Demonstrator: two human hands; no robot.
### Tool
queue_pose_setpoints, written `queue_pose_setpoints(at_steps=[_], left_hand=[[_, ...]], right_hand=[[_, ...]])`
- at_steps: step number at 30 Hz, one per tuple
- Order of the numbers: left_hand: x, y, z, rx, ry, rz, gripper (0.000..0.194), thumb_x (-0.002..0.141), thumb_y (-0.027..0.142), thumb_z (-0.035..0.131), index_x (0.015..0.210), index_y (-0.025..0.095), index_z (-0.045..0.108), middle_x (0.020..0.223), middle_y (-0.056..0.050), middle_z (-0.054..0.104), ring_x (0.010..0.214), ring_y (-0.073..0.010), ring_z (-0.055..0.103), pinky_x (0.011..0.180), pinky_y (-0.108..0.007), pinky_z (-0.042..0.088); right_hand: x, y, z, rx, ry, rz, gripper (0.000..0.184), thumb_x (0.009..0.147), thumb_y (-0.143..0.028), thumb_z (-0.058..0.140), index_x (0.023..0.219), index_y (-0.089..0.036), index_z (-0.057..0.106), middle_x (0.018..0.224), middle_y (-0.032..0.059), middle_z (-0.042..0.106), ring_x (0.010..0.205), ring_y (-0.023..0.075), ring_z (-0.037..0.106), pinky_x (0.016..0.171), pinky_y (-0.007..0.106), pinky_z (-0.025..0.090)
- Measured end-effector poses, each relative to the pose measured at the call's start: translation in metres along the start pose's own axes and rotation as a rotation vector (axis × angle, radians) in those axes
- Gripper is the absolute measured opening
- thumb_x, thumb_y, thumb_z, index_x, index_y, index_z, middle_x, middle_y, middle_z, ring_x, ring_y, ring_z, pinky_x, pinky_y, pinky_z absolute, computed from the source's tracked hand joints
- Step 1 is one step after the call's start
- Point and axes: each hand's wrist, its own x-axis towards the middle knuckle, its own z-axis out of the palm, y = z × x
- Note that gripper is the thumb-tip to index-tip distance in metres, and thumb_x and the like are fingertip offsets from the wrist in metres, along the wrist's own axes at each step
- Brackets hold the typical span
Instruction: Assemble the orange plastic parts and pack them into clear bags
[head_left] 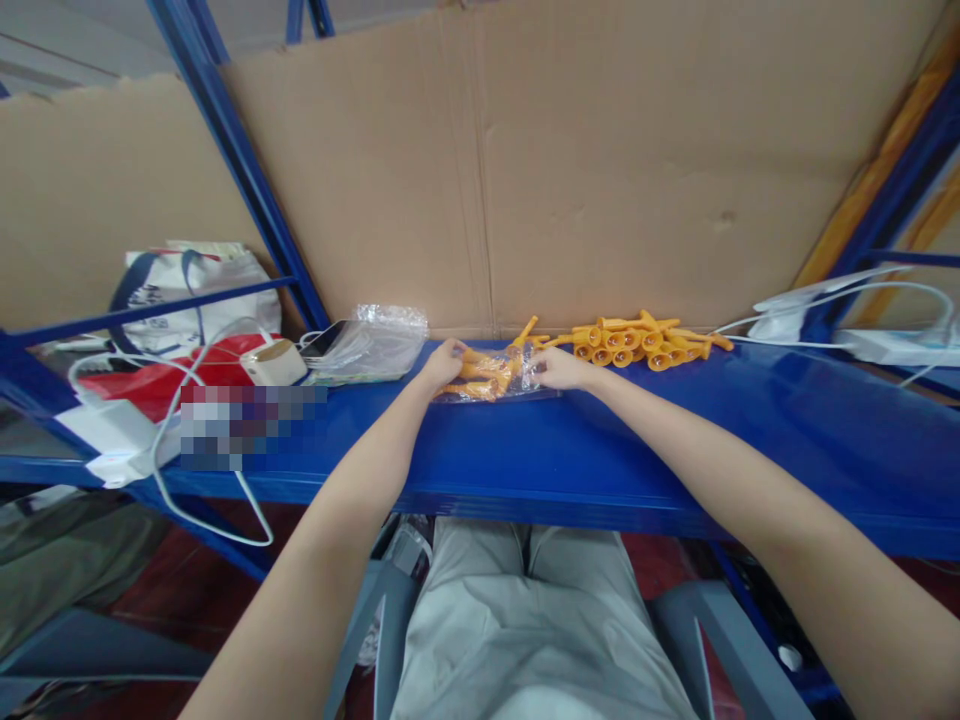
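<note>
A clear plastic bag (531, 388) with several orange funnel-shaped pieces (480, 372) in it lies on the blue shelf, between my two hands. My left hand (444, 362) is closed on the bag's left end, by the orange pieces. At the bag's right end my right hand (561, 368) pinches the plastic. To the right of that hand, a pile of orange funnel-shaped pieces (637, 340) lies with the wide ends mostly facing me. Small details inside the bag are blurred.
Flat clear bags (386, 345) and a phone (324, 340) lie to the left. Farther left are a white adapter (274, 362), white cables (161, 450) and a tote bag (199, 295). Cardboard (600, 170) stands behind the blue shelf (555, 455). A power strip (885, 346) is at right.
</note>
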Motion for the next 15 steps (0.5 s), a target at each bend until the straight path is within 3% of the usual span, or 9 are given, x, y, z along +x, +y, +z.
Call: queue_pose_setpoints(at_steps=[5, 7, 12, 15], left_hand=[[0.006, -0.006, -0.005, 0.049, 0.018, -0.024, 0.037, 0.071, -0.002, 0.054, 0.102, 0.018, 0.063, 0.105, -0.009, 0.071, 0.106, -0.0248, 0.066, 0.096, -0.034, 0.048], [0.009, -0.009, -0.008, 0.072, 0.035, -0.064, 0.036, 0.072, 0.001, 0.056, 0.103, 0.017, 0.063, 0.106, -0.011, 0.072, 0.108, -0.0264, 0.066, 0.098, -0.035, 0.047], [0.013, -0.016, -0.012, 0.124, 0.06, -0.125, 0.032, 0.077, 0.007, 0.056, 0.107, 0.015, 0.062, 0.107, -0.013, 0.073, 0.108, -0.0274, 0.066, 0.095, -0.034, 0.048], [0.014, -0.018, -0.009, 0.12, 0.065, -0.138, 0.033, 0.08, 0.009, 0.054, 0.111, 0.015, 0.061, 0.109, -0.013, 0.072, 0.108, -0.0261, 0.066, 0.092, -0.033, 0.049]], right_hand=[[0.004, 0.017, -0.015, -0.145, 0.311, 0.141, 0.029, 0.083, -0.008, 0.05, 0.095, -0.015, 0.076, 0.097, 0.0085, 0.075, 0.091, 0.0204, 0.069, 0.086, 0.031, 0.052], [0.002, 0.025, -0.018, -0.223, 0.377, 0.171, 0.034, 0.082, -0.006, 0.049, 0.104, -0.013, 0.074, 0.106, 0.0116, 0.074, 0.1, 0.0224, 0.068, 0.092, 0.033, 0.052], [-0.006, 0.035, -0.014, -0.355, 0.3, 0.128, 0.055, 0.081, -0.008, 0.053, 0.136, -0.008, 0.058, 0.137, 0.0186, 0.058, 0.129, 0.0283, 0.055, 0.11, 0.04, 0.042], [-0.007, 0.031, -0.009, -0.414, 0.221, 0.059, 0.06, 0.083, -0.009, 0.052, 0.143, -0.009, 0.05, 0.148, 0.0185, 0.05, 0.136, 0.0289, 0.047, 0.113, 0.043, 0.039]])
